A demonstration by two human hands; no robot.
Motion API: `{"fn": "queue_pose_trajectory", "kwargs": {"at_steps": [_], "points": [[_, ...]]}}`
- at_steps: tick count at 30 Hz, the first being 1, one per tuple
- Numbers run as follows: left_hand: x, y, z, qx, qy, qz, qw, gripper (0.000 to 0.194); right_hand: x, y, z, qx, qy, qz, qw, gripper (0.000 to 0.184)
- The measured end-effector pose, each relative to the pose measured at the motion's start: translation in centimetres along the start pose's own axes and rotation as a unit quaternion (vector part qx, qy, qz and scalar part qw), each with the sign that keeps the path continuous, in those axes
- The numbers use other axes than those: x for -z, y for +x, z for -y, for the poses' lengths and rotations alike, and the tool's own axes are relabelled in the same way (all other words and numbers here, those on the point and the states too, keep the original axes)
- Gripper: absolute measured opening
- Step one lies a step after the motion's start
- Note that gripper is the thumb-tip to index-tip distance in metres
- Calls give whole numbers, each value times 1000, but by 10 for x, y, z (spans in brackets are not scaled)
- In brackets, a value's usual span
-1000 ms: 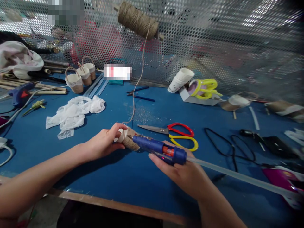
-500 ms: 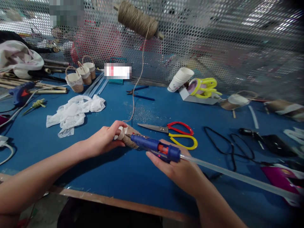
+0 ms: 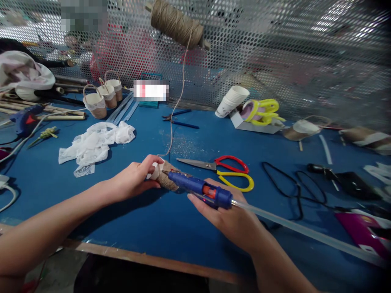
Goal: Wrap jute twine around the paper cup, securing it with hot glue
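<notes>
My left hand [image 3: 141, 179] grips a paper cup [image 3: 167, 180] by its white rim; the cup lies on its side and its wall is wrapped in brown twine. From the cup a strand of twine [image 3: 171, 134] runs up to a spool [image 3: 177, 24] hung on the mesh. In my right hand [image 3: 226, 211] is a blue glue gun [image 3: 200, 188], its nozzle right at the twine-covered wall. A long clear glue stick [image 3: 293, 224] sticks out of the gun's back end. Scissors [image 3: 214, 166] with one red and one yellow handle lie just beyond the gun.
White lace [image 3: 94, 142] lies left of the cup. Behind it stand several small twine baskets [image 3: 97, 110]. Pliers [image 3: 183, 122], stacked paper cups [image 3: 232, 99] and a box with yellow-handled scissors [image 3: 262, 126] line the back. A black cord [image 3: 297, 187] lies at right, another glue gun [image 3: 26, 120] at left.
The nozzle has shifted slightly away from the cup's white rim, onto the twine-wrapped part. The cup looks turned a little in my left hand. Otherwise things lie as before.
</notes>
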State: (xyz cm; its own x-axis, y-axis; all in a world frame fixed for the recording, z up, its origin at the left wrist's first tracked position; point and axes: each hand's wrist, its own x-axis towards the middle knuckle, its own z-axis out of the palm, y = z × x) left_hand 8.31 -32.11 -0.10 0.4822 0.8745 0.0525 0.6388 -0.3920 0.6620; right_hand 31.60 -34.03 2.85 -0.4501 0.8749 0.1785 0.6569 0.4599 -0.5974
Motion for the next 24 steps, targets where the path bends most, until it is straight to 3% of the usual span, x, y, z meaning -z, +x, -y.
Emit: {"fn": "queue_pose_trajectory", "kwargs": {"at_steps": [24], "points": [[1,0,0,1,4,4,1000,44,1,1,5,-17,-5,2,1000,18]]}}
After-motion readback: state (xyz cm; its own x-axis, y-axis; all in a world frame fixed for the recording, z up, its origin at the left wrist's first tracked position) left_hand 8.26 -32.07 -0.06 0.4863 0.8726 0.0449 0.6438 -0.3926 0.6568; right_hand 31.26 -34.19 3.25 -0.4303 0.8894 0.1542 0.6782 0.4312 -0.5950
